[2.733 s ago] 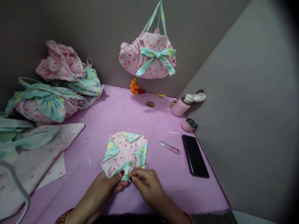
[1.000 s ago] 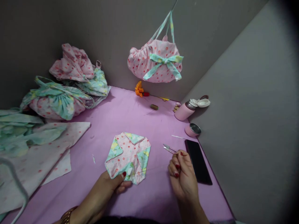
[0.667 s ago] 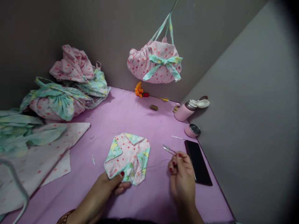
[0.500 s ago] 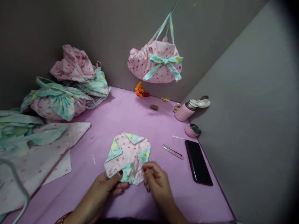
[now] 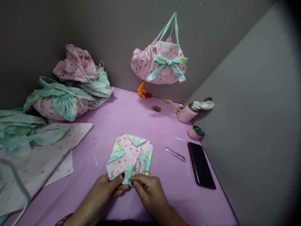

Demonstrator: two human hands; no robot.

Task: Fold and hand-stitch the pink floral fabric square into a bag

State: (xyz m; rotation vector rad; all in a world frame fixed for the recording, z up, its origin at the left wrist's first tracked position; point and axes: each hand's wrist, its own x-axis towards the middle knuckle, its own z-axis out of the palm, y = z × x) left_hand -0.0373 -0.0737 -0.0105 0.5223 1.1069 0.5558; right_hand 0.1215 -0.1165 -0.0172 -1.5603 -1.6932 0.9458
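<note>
The left hand [image 5: 110, 188] pinches the near edge of the folded floral fabric piece [image 5: 129, 157] with the thumb on top, and the right hand [image 5: 148, 190] pinches the same edge just beside it. The piece lies flat on the pink table cloth [image 5: 131, 119]. To its right lie thread snips [image 5: 176, 154] and a black phone [image 5: 201, 165]; fabric bags [image 5: 68, 91] are far left.

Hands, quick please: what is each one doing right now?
Left hand: closed, pinching the near edge of the fabric piece.
Right hand: closed, fingertips pinching the same edge; whether it holds a needle cannot be told.
</note>
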